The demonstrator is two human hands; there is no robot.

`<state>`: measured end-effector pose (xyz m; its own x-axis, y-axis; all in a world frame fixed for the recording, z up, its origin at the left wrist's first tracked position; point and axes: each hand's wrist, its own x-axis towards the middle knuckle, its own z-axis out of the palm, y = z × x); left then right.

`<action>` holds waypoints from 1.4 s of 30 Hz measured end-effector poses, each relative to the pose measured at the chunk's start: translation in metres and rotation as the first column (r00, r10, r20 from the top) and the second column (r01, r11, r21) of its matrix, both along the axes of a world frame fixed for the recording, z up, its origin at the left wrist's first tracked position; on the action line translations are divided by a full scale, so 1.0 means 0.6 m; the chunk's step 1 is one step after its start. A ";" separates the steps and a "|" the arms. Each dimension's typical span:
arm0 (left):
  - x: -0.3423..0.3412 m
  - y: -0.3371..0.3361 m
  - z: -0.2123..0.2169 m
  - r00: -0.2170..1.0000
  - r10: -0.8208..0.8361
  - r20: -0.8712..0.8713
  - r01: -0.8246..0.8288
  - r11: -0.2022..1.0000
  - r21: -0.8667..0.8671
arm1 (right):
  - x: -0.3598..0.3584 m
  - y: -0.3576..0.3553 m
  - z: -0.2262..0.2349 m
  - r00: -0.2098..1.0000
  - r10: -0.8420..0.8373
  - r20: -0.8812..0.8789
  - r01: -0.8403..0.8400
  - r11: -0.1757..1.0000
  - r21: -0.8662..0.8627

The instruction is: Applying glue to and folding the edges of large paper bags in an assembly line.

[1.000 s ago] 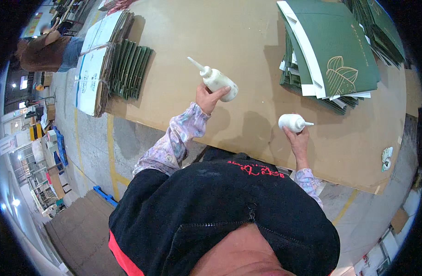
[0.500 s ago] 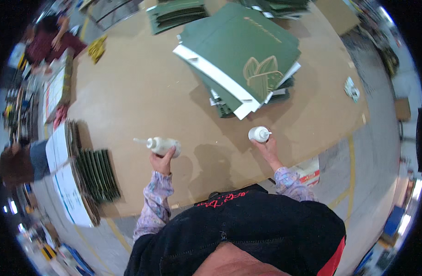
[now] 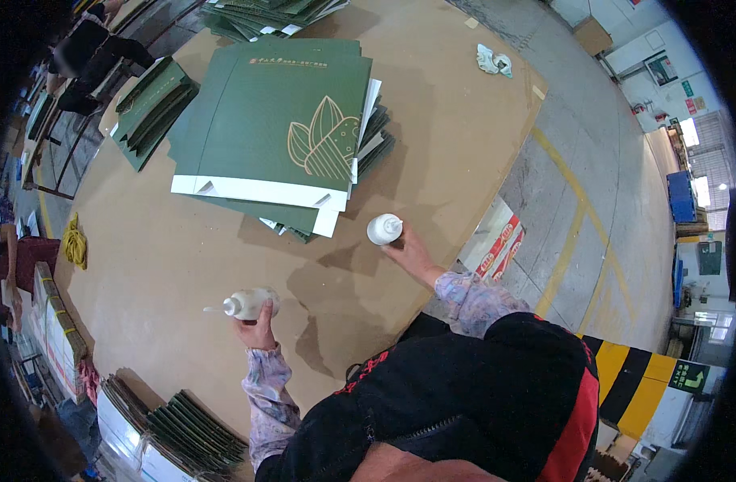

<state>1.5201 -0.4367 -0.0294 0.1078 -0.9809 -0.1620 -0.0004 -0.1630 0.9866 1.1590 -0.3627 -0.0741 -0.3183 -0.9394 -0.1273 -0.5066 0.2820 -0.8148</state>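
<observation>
My left hand (image 3: 257, 328) is wrapped round a white squeeze bottle (image 3: 259, 303), which lies tilted on its side in my grip with its thin nozzle pointing left. In my right hand (image 3: 411, 255) is a second white squeeze bottle (image 3: 381, 230), its nozzle toward me and to the right. Beyond both bottles rises a pile of flat green card sheets (image 3: 255, 120) with white edge flaps and a gold leaf drawing. Neither hand touches the pile.
The brown tabletop (image 3: 159, 289) carries a small green stack (image 3: 155, 112), more green sheets (image 3: 275, 12) at the far edge, a yellow cloth (image 3: 75, 241), a crumpled wrapper (image 3: 494, 60) and a row of folded green pieces (image 3: 195, 430). Another person (image 3: 103, 52) is at far left.
My view has turned to the right, so the pile and table appear shifted left. Both hands still hold their bottles.
</observation>
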 end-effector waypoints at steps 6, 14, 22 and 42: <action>0.088 -0.075 -0.060 0.996 0.091 0.014 -0.090 0.994 -0.065 | 0.018 0.043 -0.020 0.923 0.068 -0.379 -0.064 0.998 0.023; 0.187 -0.207 -0.002 0.922 0.386 -0.020 -0.378 0.889 -0.258 | 0.053 0.092 -0.029 0.897 0.186 -0.402 -0.186 0.982 0.040; 0.274 -0.257 0.017 0.837 0.545 0.054 -0.500 0.801 -0.329 | 0.118 -0.010 0.064 0.971 -0.055 -0.235 0.100 0.977 0.188; 0.373 -0.192 -0.129 0.623 0.698 0.353 -0.582 0.715 -0.387 | 0.425 -0.217 -0.069 0.758 0.599 0.256 -0.577 0.800 -0.165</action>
